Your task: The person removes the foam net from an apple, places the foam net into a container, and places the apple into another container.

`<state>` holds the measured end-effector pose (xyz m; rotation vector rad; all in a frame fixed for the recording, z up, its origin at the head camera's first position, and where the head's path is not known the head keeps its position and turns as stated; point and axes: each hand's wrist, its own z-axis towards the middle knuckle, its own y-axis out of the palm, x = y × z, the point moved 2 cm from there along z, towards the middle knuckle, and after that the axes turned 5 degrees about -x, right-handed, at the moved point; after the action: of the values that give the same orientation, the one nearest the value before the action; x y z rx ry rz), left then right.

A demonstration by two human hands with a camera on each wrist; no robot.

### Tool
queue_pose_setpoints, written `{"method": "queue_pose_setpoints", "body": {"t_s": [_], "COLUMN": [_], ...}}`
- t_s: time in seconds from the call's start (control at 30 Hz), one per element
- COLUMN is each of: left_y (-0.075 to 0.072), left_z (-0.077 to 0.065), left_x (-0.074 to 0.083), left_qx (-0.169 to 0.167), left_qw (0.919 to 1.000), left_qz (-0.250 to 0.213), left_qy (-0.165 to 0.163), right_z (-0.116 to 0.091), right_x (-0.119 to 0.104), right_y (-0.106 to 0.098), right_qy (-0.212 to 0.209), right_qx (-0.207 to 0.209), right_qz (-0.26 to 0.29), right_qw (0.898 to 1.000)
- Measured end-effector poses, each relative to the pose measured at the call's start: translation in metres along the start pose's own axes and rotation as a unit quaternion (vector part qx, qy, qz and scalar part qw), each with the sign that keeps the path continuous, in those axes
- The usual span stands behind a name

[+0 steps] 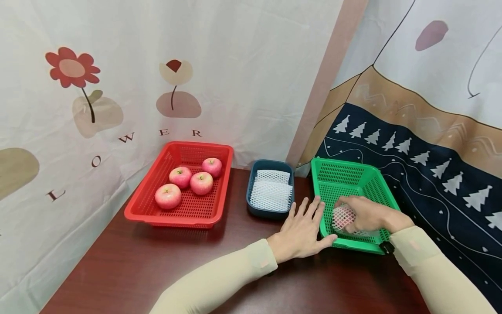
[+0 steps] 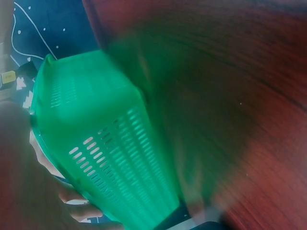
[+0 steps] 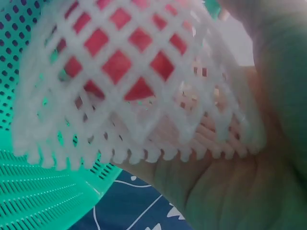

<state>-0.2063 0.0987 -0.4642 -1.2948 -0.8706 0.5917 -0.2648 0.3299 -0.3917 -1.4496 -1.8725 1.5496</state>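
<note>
An apple in a white foam net (image 1: pixel 343 218) is down in the green basket (image 1: pixel 353 162), and my right hand (image 1: pixel 370 213) grips it there. In the right wrist view, red skin shows through the mesh of the foam net (image 3: pixel 139 115), whose open edge lies by the palm. My left hand (image 1: pixel 300 231) has its fingers spread and straight, touching the left rim of the green basket. The left wrist view shows the outer wall of the green basket (image 2: pixel 115 129) with fingers (image 2: pixel 84 211) along its rim.
Several bare apples (image 1: pixel 167 196) lie in the red basket (image 1: pixel 137 214) at the left. Between the baskets stands a dark blue tray (image 1: pixel 270 213) with flat white foam nets (image 1: pixel 270 196) in it. Printed curtains (image 1: pixel 251 87) hang behind the brown table (image 1: pixel 219 253).
</note>
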Motion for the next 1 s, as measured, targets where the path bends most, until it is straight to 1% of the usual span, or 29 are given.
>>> {"method": "queue_pose_setpoints", "body": {"t_s": [0.17,0.5,1.0], "left_y": [-0.0001,0.0015,0.002], "left_z": [0.0006,0.0004,-0.0004], "left_x": [0.0002,0.0007,0.0007], "left_qx": [0.0,-0.002,-0.006], "left_qw": [1.0,1.0,0.9999], "left_qz": [-0.001,0.002,-0.008], "left_qy": [0.001,-0.002,-0.007], "right_z": [-0.0003,-0.0022,-0.0016], "right_x": [-0.0008,-0.0067,-0.0092], "right_y": [-0.0009,-0.0021,-0.0051], "right_qy": [-0.009,-0.014,-0.009], "right_qx": [0.049,0.138,0.209], "right_qz": [-0.023,-0.023,-0.014], "right_qw": [0.998,0.99,0.978]}}
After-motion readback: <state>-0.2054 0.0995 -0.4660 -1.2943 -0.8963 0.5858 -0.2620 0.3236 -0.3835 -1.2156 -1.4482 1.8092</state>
